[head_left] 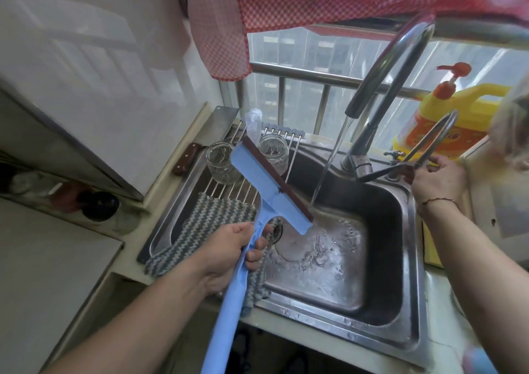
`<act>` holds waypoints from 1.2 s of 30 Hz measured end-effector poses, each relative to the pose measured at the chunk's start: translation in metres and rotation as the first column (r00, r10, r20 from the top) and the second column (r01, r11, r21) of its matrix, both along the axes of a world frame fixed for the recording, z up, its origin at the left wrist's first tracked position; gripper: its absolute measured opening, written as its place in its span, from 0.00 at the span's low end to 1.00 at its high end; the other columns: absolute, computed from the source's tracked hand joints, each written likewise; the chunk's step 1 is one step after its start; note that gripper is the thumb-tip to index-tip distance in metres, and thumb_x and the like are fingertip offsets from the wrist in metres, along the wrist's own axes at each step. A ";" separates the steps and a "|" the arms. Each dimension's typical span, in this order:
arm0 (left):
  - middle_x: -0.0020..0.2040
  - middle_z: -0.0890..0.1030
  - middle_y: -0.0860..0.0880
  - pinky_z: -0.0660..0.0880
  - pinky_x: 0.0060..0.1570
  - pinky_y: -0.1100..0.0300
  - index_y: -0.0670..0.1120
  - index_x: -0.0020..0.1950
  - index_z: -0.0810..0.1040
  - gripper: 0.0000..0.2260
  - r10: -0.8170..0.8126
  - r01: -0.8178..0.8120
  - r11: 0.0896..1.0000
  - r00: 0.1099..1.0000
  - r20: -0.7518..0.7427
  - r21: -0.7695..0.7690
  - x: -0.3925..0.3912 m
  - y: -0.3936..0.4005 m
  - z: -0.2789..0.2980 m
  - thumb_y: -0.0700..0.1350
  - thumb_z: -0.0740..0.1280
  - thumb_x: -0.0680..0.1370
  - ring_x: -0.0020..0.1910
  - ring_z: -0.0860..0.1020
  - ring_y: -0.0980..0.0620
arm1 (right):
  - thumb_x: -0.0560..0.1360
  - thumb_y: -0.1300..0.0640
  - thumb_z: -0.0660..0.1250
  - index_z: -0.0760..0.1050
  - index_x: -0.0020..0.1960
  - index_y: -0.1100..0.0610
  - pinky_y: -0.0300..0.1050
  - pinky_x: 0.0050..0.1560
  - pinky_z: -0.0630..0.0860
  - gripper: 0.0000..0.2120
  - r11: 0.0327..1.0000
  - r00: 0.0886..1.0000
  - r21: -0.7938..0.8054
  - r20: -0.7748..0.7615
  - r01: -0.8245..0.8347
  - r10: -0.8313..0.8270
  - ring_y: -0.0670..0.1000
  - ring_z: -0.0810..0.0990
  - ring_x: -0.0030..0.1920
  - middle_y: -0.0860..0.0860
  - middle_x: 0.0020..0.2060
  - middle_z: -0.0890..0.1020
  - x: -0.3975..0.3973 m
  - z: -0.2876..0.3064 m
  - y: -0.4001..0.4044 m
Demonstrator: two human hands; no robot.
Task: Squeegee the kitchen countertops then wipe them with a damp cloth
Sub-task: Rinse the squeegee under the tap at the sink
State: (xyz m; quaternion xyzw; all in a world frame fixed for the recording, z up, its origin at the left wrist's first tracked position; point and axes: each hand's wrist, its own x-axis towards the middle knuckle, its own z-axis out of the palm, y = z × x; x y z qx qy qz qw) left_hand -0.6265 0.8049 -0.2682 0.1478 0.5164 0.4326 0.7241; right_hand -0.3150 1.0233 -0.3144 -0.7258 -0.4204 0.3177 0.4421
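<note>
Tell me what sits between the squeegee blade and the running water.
Nothing visible does. The left hand holds the squeegee over the sink, and the water stream already falls on the blade's lower end.

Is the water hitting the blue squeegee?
Touching. In the head view the water stream lands on the lower end of the squeegee blade and splashes there.

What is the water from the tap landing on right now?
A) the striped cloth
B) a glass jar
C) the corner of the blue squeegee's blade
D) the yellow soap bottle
C: the stream from the tap runs down onto the lower corner of the squeegee blade, which the left hand holds over the sink.
</note>
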 end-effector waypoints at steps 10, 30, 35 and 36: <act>0.33 0.71 0.47 0.67 0.26 0.63 0.39 0.53 0.74 0.09 0.021 -0.023 0.999 0.999 -0.041 -0.048 0.033 -0.004 -0.018 0.40 0.55 0.84 0.26 0.68 0.54 | 0.76 0.60 0.68 0.76 0.50 0.56 0.41 0.27 0.75 0.03 0.999 0.988 -0.040 -0.155 0.004 -0.010 0.43 0.81 0.28 0.61 0.47 0.83 -0.019 0.032 -0.073; 0.42 0.77 0.40 0.80 0.33 0.58 0.35 0.45 0.72 0.12 0.015 0.028 0.960 0.989 0.150 -0.279 0.099 0.008 -0.038 0.36 0.52 0.83 0.38 0.79 0.48 | 0.68 0.60 0.76 0.79 0.55 0.58 0.48 0.37 0.80 0.16 0.745 0.839 -0.440 -0.460 -0.500 0.291 0.56 0.84 0.37 0.63 0.37 0.84 -0.092 0.054 -0.299; 0.47 0.78 0.38 0.81 0.36 0.56 0.33 0.52 0.71 0.10 -0.128 0.179 0.943 0.974 0.189 -0.281 0.102 0.001 -0.040 0.36 0.53 0.84 0.43 0.80 0.47 | 0.63 0.55 0.77 0.81 0.54 0.58 0.51 0.43 0.80 0.20 0.803 0.865 -0.429 -0.459 -0.414 0.201 0.57 0.84 0.38 0.62 0.37 0.85 -0.085 0.050 -0.306; 0.46 0.79 0.38 0.82 0.36 0.56 0.33 0.52 0.71 0.10 -0.140 0.195 0.939 0.969 0.202 -0.284 0.102 0.000 -0.040 0.36 0.53 0.84 0.43 0.80 0.47 | 0.62 0.53 0.78 0.81 0.54 0.58 0.51 0.43 0.80 0.22 0.811 0.872 -0.426 -0.450 -0.400 0.193 0.56 0.84 0.38 0.62 0.38 0.85 -0.085 0.050 -0.307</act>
